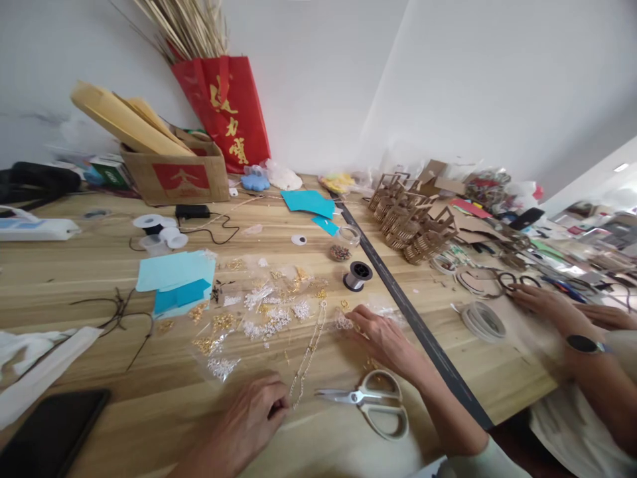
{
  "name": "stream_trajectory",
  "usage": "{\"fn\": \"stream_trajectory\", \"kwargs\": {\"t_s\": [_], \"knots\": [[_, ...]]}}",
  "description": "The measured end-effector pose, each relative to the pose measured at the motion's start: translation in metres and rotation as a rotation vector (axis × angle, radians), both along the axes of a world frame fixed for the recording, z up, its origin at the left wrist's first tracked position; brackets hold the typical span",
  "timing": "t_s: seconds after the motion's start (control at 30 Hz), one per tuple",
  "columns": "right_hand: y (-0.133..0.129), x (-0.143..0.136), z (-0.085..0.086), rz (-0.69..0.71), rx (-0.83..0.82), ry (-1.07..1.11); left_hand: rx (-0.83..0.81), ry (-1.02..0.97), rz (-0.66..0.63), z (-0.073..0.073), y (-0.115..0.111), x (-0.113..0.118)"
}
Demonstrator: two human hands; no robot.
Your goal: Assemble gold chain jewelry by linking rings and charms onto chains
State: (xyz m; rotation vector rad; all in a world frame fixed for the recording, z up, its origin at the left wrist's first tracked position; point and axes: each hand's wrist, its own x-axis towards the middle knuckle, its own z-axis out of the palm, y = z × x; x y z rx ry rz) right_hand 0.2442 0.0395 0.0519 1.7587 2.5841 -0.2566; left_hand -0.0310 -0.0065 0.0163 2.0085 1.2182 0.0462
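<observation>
My left hand (253, 415) rests on the wooden table with its fingers curled in. Whatever it may hold is hidden. Just right of its fingertips a thin gold chain (307, 355) lies in a long narrow loop, with a small ring at its top. My right hand (381, 338) reaches over the table, fingers bent and fingertips closed at a small clear plastic bag (342, 321) with ring-like bits in it. Below that hand lie scissors (355, 397) with cream handles. Several little bags of gold and clear findings (273, 322) spread out left of the chain.
A spool of wire (357, 275) and a jar of beads (340, 252) stand beyond my right hand. A dark strip (413, 312) crosses the table. On the right, a co-worker's hand (552, 309) is near black-handled scissors (517, 282). A phone (54, 431) lies at lower left.
</observation>
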Motion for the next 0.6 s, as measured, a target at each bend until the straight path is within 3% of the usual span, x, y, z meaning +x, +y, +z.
{"fn": "stream_trajectory", "kwargs": {"t_s": [0.17, 0.6], "knots": [[0.013, -0.011, -0.001, -0.048, -0.060, -0.069, 0.009, 0.012, 0.002, -0.003, 0.000, -0.001], [0.023, -0.004, -0.012, -0.100, -0.122, -0.023, -0.001, 0.026, -0.009, -0.002, 0.001, 0.000]]}}
